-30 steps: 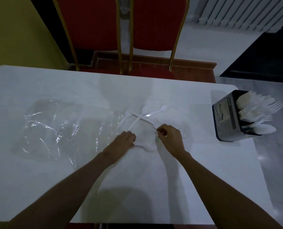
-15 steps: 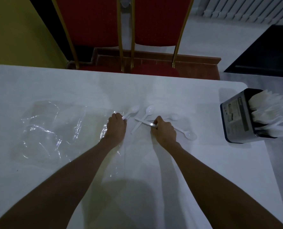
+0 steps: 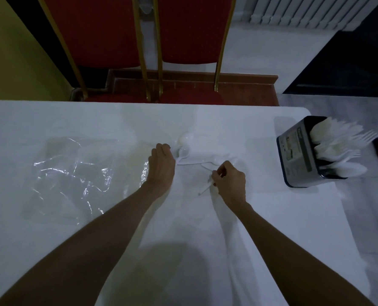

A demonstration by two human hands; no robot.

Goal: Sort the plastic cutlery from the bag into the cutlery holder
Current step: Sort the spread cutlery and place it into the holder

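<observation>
Compared with half a second ago, my right hand (image 3: 230, 180) has come back toward me and away from the crossing pieces. It now pinches one thin white piece (image 3: 204, 190) between thumb and fingertips, and the piece's end points out low and to the left of the hand. My left hand (image 3: 161, 164) has moved from the edge of the bag (image 3: 73, 171) to the loose spoons (image 3: 183, 151). Its fingers are curled down over their handles, and I judge that it grips them. For the task this means the last pieces are being collected, one piece per hand, before the carry to the cutlery holder (image 3: 294, 151).

The spoons are white, glossy and light, hard to see on the white table (image 3: 272, 228). The holder stands at the right table edge, well apart, already full of white cutlery.
</observation>
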